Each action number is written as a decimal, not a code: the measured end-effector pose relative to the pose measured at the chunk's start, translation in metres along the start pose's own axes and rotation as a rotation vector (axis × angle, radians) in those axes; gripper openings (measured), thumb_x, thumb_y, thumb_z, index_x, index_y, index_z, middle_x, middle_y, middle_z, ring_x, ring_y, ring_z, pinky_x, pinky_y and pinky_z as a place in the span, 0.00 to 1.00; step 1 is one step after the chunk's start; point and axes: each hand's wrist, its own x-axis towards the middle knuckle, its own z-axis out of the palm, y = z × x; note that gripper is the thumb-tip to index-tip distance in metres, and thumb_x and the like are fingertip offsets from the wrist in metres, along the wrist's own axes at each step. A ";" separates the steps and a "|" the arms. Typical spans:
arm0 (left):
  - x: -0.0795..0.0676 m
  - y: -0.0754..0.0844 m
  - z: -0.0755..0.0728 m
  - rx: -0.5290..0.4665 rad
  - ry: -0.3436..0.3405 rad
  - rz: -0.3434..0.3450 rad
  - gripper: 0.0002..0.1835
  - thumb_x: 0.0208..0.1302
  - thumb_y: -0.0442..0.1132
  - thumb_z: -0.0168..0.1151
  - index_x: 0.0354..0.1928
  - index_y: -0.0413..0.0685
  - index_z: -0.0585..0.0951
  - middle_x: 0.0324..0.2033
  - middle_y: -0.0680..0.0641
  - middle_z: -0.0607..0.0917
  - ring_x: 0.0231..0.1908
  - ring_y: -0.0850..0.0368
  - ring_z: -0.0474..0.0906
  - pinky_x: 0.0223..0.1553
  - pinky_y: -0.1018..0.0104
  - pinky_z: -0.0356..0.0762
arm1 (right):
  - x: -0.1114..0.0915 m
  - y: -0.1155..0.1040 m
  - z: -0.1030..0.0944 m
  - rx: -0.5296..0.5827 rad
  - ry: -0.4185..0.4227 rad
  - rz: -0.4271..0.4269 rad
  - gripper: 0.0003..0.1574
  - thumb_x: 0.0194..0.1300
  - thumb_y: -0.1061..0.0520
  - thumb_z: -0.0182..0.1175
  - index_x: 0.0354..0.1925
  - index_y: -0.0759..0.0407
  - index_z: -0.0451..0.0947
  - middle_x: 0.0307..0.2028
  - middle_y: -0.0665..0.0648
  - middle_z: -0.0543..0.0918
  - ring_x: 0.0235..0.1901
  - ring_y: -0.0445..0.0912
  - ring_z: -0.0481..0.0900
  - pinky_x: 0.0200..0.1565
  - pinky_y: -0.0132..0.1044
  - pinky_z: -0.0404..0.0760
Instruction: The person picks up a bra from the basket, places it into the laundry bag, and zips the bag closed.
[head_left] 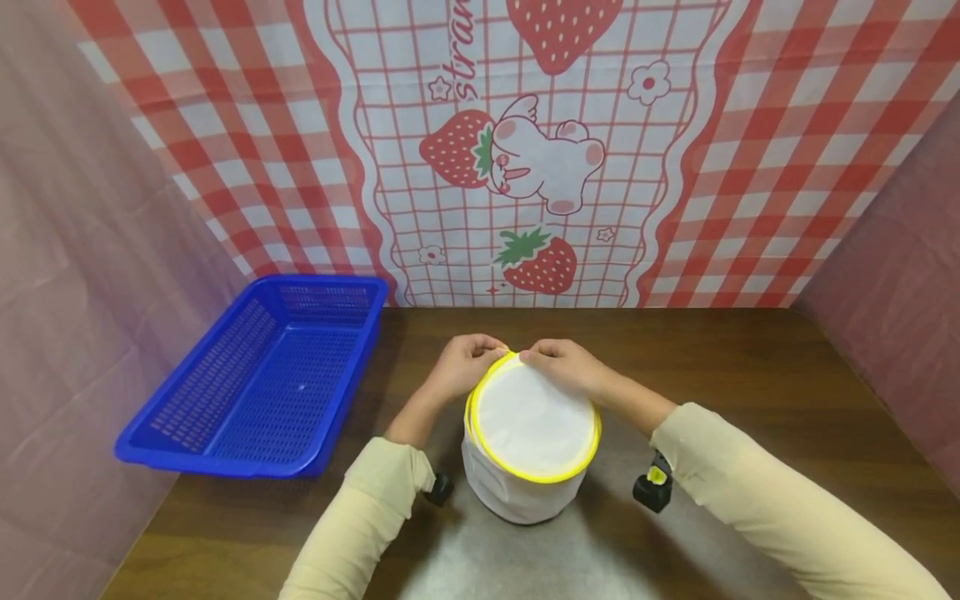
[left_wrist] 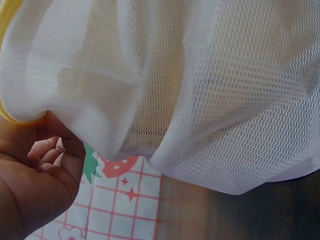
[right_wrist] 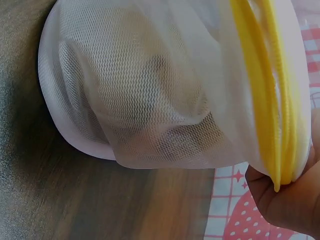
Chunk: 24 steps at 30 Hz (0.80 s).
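A round white mesh laundry bag (head_left: pixel 534 421) with a yellow zipper rim (head_left: pixel 542 479) stands upright on the table, its lid on top. At the rim's far side, my left hand (head_left: pixel 463 367) pinches the edge between thumb and fingers. Close beside it, my right hand (head_left: pixel 566 365) grips the rim too, with the thumb on the lid's edge. Thin, creased mesh (left_wrist: pixel 225 100) fills most of the left wrist view. In the right wrist view the yellow zipper (right_wrist: pixel 287 100) runs down to the right fingers; whether a zipper pull is held is hidden.
A blue plastic basket (head_left: pixel 296 433) with slotted sides stands on the left of the brown wooden table (head_left: pixel 750 367). Behind the table hangs a red-and-white strawberry cloth (head_left: pixel 675 208). Pinkish curtains (head_left: pixel 67 292) flank both sides.
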 end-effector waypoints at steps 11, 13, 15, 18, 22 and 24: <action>-0.003 0.003 -0.001 -0.010 -0.009 0.009 0.12 0.65 0.42 0.58 0.41 0.41 0.82 0.32 0.43 0.85 0.25 0.60 0.77 0.28 0.69 0.77 | 0.003 0.000 0.001 -0.029 -0.015 -0.027 0.20 0.69 0.45 0.50 0.45 0.57 0.80 0.42 0.58 0.82 0.33 0.45 0.75 0.33 0.34 0.75; -0.003 0.003 -0.001 -0.012 -0.006 0.012 0.12 0.65 0.42 0.58 0.41 0.41 0.82 0.32 0.43 0.85 0.26 0.60 0.77 0.28 0.69 0.77 | 0.002 0.001 0.001 -0.027 -0.017 -0.016 0.21 0.69 0.45 0.50 0.45 0.57 0.80 0.41 0.57 0.82 0.32 0.45 0.75 0.32 0.34 0.76; -0.004 0.002 0.000 -0.014 -0.002 0.019 0.12 0.64 0.42 0.58 0.41 0.40 0.82 0.32 0.43 0.85 0.26 0.60 0.77 0.29 0.69 0.78 | 0.002 0.001 0.001 -0.019 -0.019 -0.009 0.21 0.70 0.45 0.49 0.45 0.57 0.80 0.40 0.58 0.81 0.31 0.45 0.75 0.32 0.34 0.76; -0.004 0.000 0.000 -0.017 0.003 0.032 0.12 0.64 0.41 0.59 0.41 0.40 0.82 0.32 0.43 0.85 0.26 0.60 0.77 0.30 0.69 0.78 | 0.001 0.001 0.001 -0.013 -0.022 -0.006 0.21 0.70 0.45 0.49 0.45 0.58 0.80 0.40 0.58 0.81 0.31 0.44 0.76 0.31 0.34 0.76; -0.004 -0.004 0.000 -0.027 0.000 0.043 0.12 0.64 0.41 0.59 0.41 0.39 0.82 0.33 0.42 0.85 0.26 0.60 0.77 0.30 0.69 0.78 | -0.001 0.000 0.001 -0.023 -0.024 -0.004 0.20 0.70 0.45 0.49 0.45 0.57 0.80 0.39 0.58 0.81 0.31 0.45 0.76 0.31 0.34 0.77; -0.004 -0.005 -0.001 -0.029 -0.003 0.046 0.12 0.64 0.41 0.59 0.40 0.39 0.82 0.33 0.42 0.85 0.26 0.61 0.77 0.30 0.70 0.78 | -0.002 -0.002 0.000 -0.025 -0.024 -0.003 0.20 0.70 0.45 0.49 0.44 0.57 0.80 0.39 0.58 0.81 0.31 0.45 0.76 0.31 0.34 0.77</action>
